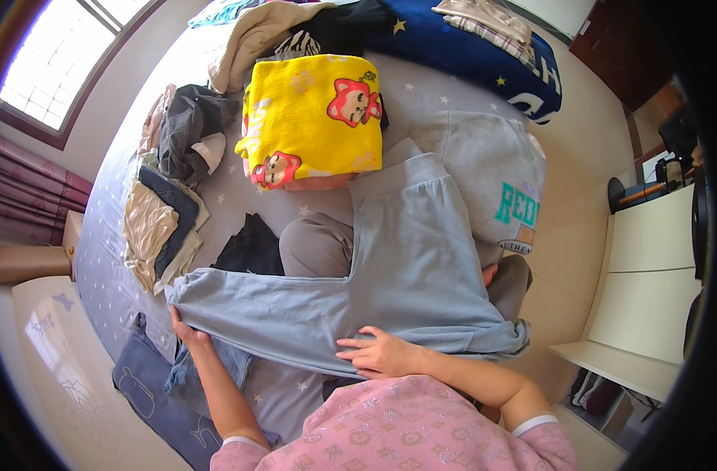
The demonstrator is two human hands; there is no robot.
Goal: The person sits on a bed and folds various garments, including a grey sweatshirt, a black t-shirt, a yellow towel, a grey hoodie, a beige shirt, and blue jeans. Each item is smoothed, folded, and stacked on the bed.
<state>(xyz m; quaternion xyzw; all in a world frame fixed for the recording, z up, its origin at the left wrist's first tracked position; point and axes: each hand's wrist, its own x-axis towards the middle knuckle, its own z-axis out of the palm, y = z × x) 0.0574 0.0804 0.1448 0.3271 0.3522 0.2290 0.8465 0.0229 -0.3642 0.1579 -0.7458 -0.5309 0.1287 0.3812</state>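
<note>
A pair of light grey-blue sweatpants (405, 235) lies spread over my lap, waistband away from me. One leg stretches out to the left and the other bends toward the right. My left hand (189, 328) grips the cuff end of the left-going leg, its fingers partly hidden by the cloth. On the lower edge of that leg rests my right hand (380, 353), palm down, with fingers spread. Just beyond the waistband sits a folded yellow blanket (315, 110) with pink cartoon figures. A grey sweatshirt (484, 165) with green lettering lies to the right of the sweatpants.
Small clothes piles (158, 228) line the left of the star-patterned bed sheet (303, 210). A dark blue blanket (452, 59) bears folded clothes (496, 31) at the back. Blue denim-like clothing (158, 385) lies at lower left. White cabinets (645, 275) stand right.
</note>
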